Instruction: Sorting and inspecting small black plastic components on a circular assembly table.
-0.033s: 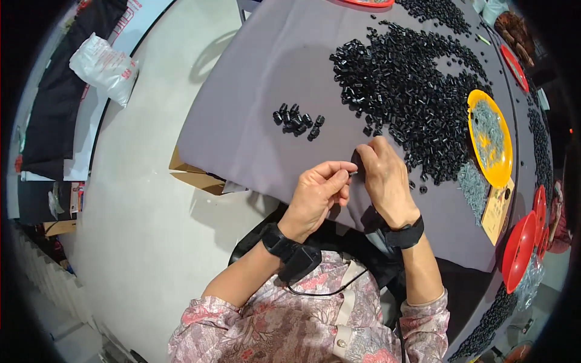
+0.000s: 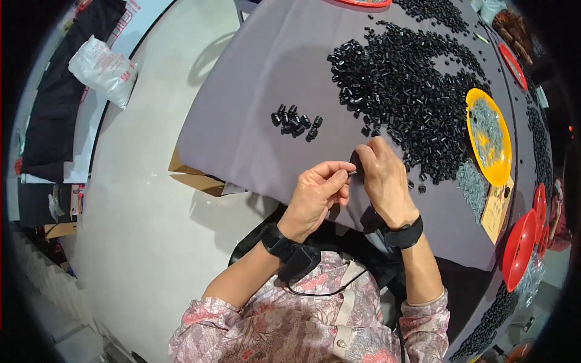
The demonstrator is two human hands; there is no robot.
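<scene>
Near the front edge of the grey-covered table [image 2: 260, 163], my left hand [image 2: 318, 196] pinches a small thin grey piece [image 2: 352, 173] between thumb and forefinger. Right beside it is my right hand [image 2: 387, 184], its fingers curled closed and turned down. Whatever those fingers hold is hidden behind the hand. Beyond my hands spreads a large heap of small black cylindrical parts [image 2: 411, 97]. A little group of similar black parts [image 2: 296, 126] lies apart, farther left on the cloth.
To the right, a yellow plate [image 2: 502, 174] holds thin grey pieces, with more grey pieces [image 2: 471, 184] heaped beside it. A tan card [image 2: 496, 212] and a red bowl [image 2: 517, 251] are near. An open cardboard box [image 2: 196, 181] shows below the table's left edge.
</scene>
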